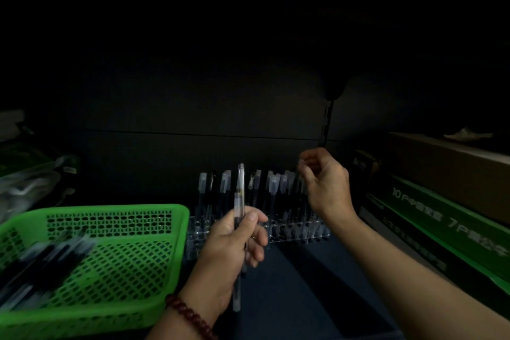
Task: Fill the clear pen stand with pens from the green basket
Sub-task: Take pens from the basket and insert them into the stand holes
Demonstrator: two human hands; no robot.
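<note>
The scene is dim; a green basket [116, 218] of perforated plastic sits at the near left, with a blurred heap of dark pens [41, 265] lying in its left part. Just to the right of the basket, against the dark back wall, stands the clear pen stand [289, 232], a low transparent rack with a row of pens [271, 188] standing upright in it, their clear caps up. The left hand [231, 251] is near the middle, in front of the stand, clenched around a few clear-barrelled pens [238, 201] held roughly upright; their upper ends rise above the thumb and one lower end sticks out below the palm; a bracelet of dark red beads [190, 317] circles that wrist. The right hand [325, 182] is raised over the right part of the stand, fingers curled towards the thumb beside the pen caps; whether it pinches a pen there I cannot tell, since the spot is dark and blurred. At the far right lie stacked boxes: a brown cardboard box [447, 171] above, a green printed box [447, 232] below it.
</note>
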